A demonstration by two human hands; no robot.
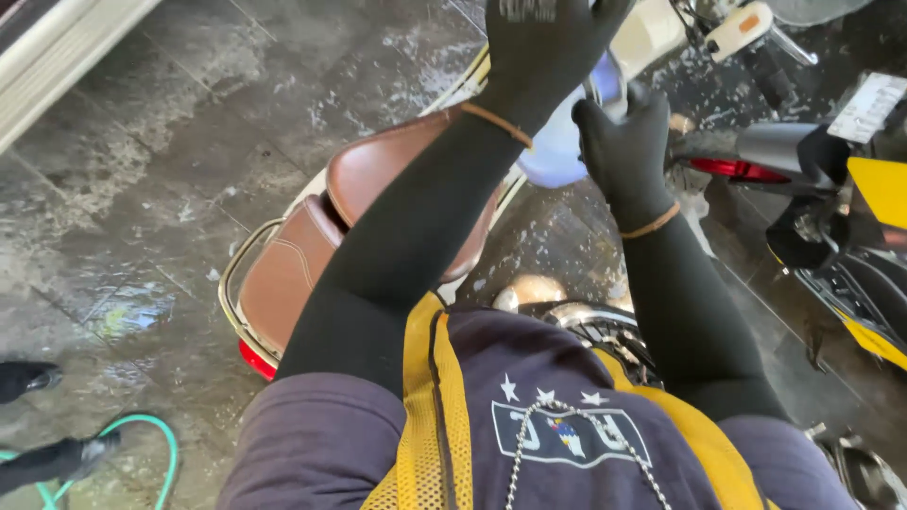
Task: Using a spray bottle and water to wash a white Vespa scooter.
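1. The left hand (543,42), in a black glove and long black sleeve, is reaching out over a cream scooter (652,33). Its fingertips are running off the top edge of the shot, so I can't tell whether it's gripping anything or lying flat.
2. The right hand (625,132), also gloved in black, is sitting just beside the left one with its fingers curled. It's pressing against a pale blue cloth (557,156), but whether it's actually clamped on it I can't tell.
3. That cloth is lying on the scooter body just ahead of the brown seat (364,175), right between the two hands.
4. The brown seat is stretching back toward the floor's lower left, with a chrome rail (231,274) wrapping its rear end and a red tail light (255,361) below it.
5. The wet tiled floor (142,189) is showing soap suds all around the scooter.
6. A yellow and black motorbike (869,208) is standing near the floor's right edge, and a green hose (156,434) is curling at the lower left corner.
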